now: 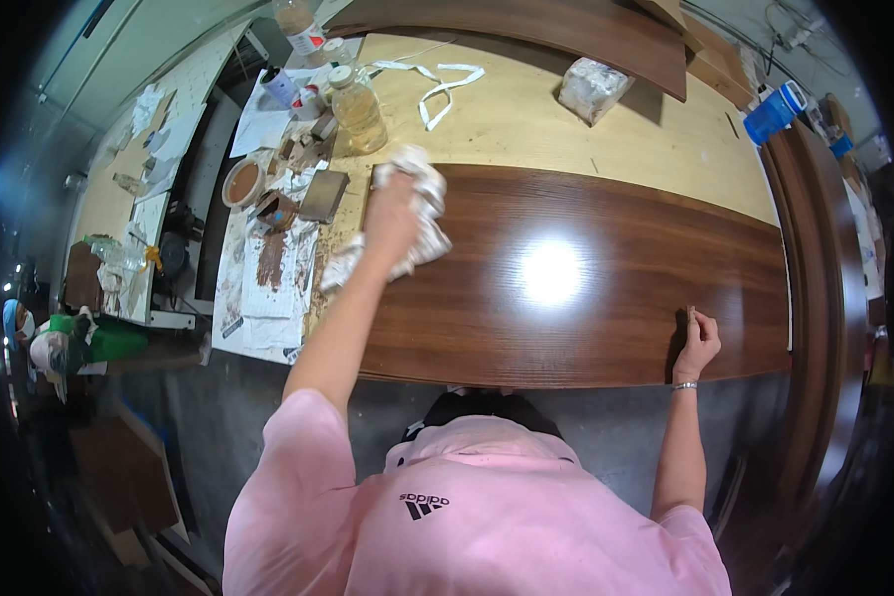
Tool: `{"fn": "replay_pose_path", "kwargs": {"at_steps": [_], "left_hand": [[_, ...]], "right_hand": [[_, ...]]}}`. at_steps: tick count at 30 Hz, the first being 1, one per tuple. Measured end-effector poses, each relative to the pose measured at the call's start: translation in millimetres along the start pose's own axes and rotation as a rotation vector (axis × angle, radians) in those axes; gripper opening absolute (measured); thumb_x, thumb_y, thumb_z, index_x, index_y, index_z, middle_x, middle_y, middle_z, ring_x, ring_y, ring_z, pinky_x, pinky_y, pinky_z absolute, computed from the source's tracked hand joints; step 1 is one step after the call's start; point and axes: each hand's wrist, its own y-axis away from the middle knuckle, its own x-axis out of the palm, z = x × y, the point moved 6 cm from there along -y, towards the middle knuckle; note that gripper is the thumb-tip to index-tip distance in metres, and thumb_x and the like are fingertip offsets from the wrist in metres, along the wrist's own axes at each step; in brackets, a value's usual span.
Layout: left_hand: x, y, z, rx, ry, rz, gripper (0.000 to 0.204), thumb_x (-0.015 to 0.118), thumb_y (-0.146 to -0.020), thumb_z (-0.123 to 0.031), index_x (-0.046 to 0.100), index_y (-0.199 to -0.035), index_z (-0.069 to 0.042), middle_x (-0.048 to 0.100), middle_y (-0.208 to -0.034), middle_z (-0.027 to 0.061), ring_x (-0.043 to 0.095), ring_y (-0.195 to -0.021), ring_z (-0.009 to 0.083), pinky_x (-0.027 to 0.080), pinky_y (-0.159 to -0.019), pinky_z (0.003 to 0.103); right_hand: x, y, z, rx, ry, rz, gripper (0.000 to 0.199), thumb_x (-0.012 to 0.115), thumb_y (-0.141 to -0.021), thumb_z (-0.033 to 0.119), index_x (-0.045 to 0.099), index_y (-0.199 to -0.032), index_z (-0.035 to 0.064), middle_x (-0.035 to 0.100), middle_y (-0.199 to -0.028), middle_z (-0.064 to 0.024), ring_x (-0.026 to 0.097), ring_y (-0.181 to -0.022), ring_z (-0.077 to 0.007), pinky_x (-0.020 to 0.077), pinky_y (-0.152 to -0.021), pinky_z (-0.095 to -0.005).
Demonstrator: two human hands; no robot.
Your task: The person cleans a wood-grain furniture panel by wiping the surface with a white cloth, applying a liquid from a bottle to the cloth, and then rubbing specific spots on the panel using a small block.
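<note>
A glossy dark brown wood-grain panel (pixel 487 278) lies across the bench in front of me. At its far left corner my left hand (pixel 393 221) is closed on a crumpled white cloth (pixel 422 238), which rests partly on the panel and hangs past its left end. My right hand (pixel 698 345) is above the right part of the panel, near its front edge. Its fingers are pinched on a small, thin, light brown piece (pixel 691 313), too small to tell its kind.
Left of the panel are a stained white sheet (pixel 268 323), a round tub of brown paste (pixel 242 184), a brown block (pixel 323 197) and a jar of yellowish liquid (pixel 359 114). Beyond lie a white strap (pixel 435 89), a plastic-wrapped bundle (pixel 593 89) and a blue bottle (pixel 773 114).
</note>
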Motion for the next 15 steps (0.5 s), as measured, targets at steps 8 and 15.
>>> {"fn": "replay_pose_path", "kwargs": {"at_steps": [8,15], "left_hand": [[82,61,-137,0.449,0.205,0.063,0.036,0.044,-0.093,-0.003,0.056,-0.126,0.002,0.057,-0.127,0.0208,0.052,-0.122,0.0346,0.043,-0.104,0.042],[44,152,-118,0.594,0.442,0.309,0.039,0.054,-0.083,0.004,0.065,-0.12,-0.004,0.063,-0.127,0.0152,0.06,-0.121,0.0301,0.046,-0.106,0.043]], "right_hand": [[-3,-3,-3,0.015,0.06,0.001,0.007,0.07,-0.087,0.005,0.071,-0.088,-0.0024,0.057,-0.078,0.0,0.051,-0.073,-0.0089,0.0414,-0.067,-0.0251],[-1,-5,-9,0.012,0.121,0.0,0.006,0.069,-0.086,0.003,0.071,-0.088,-0.0021,0.058,-0.078,0.0009,0.049,-0.071,-0.0087,0.0405,-0.065,-0.0259]]}}
